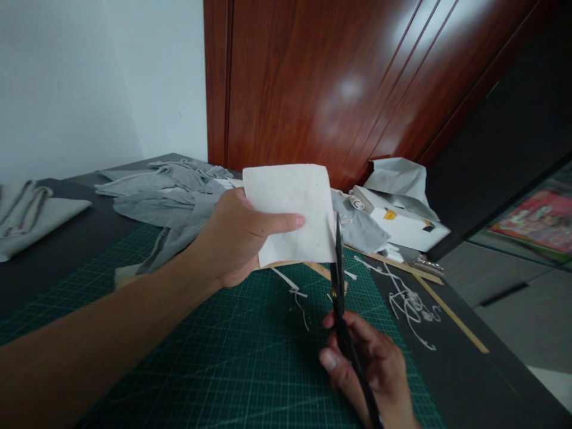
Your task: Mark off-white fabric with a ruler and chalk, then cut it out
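Note:
A white, roughly square piece of fabric [290, 190] is held up in front of me. My left hand [241, 235] grips it from the left side, thumb across its front and the fingers hidden behind. Black scissors [338, 286] are in my right hand [370, 363], pointing away from me. Their blades lie along the fabric's right edge, near its lower right corner. Whether the blades are closed on the edge I cannot tell. Beneath both hands is a green cutting mat [232, 351] with white offcuts and threads [295, 291] on it.
Grey cloth [179, 190] lies heaped at the back left, and folded grey fabric [40, 208] at far left. A white box [402, 220] stands at the back right. White cord [411, 301] and wooden rulers [451, 313] lie on the right. Behind the table is a wooden door [313, 77].

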`<state>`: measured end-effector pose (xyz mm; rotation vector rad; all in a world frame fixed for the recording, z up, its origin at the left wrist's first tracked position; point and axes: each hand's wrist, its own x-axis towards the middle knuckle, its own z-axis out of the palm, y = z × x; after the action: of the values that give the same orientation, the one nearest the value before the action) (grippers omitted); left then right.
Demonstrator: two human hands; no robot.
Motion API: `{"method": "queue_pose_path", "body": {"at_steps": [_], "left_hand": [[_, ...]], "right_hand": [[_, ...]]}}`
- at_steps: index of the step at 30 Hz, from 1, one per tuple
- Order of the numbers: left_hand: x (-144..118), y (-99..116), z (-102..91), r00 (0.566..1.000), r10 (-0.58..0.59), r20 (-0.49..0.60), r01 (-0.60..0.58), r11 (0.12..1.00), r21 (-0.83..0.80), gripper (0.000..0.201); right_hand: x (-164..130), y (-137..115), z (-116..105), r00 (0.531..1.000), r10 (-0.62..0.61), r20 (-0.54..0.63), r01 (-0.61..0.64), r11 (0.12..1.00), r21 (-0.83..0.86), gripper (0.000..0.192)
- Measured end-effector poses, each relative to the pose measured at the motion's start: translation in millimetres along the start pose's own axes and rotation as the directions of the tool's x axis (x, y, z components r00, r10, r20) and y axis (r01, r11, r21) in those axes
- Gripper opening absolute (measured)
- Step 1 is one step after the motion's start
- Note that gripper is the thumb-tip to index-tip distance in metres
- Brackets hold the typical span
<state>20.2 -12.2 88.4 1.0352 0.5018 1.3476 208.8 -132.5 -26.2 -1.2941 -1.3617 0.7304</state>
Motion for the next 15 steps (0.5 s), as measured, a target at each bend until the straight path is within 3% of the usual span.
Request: {"method": "queue_pose_path", "body": {"at_steps": [15], "left_hand": [[0.3, -1.6, -1.6, 1.0, 0.009, -0.005, -0.009, 1.0, -0.021, 0.05]], "right_hand": [[1.2, 0.8, -2.9, 0.999, -0.036, 0.023, 0.036, 0.999, -0.033, 0.032]]}}
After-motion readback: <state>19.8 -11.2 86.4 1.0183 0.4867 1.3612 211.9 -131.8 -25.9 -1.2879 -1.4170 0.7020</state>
